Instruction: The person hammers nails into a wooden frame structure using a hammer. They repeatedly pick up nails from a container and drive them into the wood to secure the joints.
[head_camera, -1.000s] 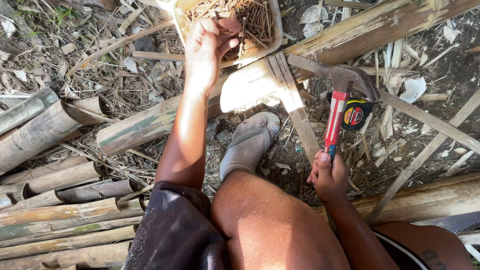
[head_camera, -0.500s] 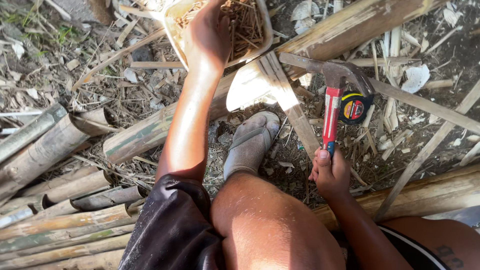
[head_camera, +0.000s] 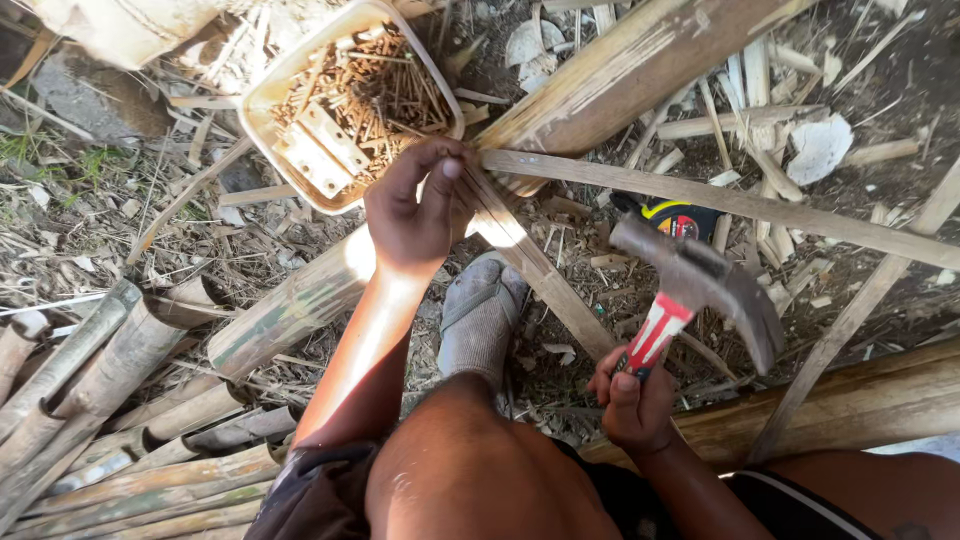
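Head view, left hand: the left hand (head_camera: 415, 205) is pinched shut, thumb and fingertips together at the flat split-bamboo slat (head_camera: 530, 262) — whatever it pinches is too small to make out.
Head view, right hand: the right hand (head_camera: 632, 400) is wrapped tight round the red-and-white handle of a steel claw hammer (head_camera: 690, 290), head raised up and to the right of the fist.
Work spot: the slat crosses a thick round bamboo pole (head_camera: 300, 300) just right of the pinch; a foot in a grey sandal (head_camera: 482, 315) stands below it.
Container: a shallow cream plastic tub (head_camera: 262, 92), just above the left hand, holds a heap of rusty brown nails (head_camera: 375, 90).
Risk: the pinching fingers sit on the striking spot — a stray blow would likely catch them, and a glancing one could split the thin slat.
Also near: a yellow-and-black tape measure (head_camera: 680, 218) lies just above the hammer head.
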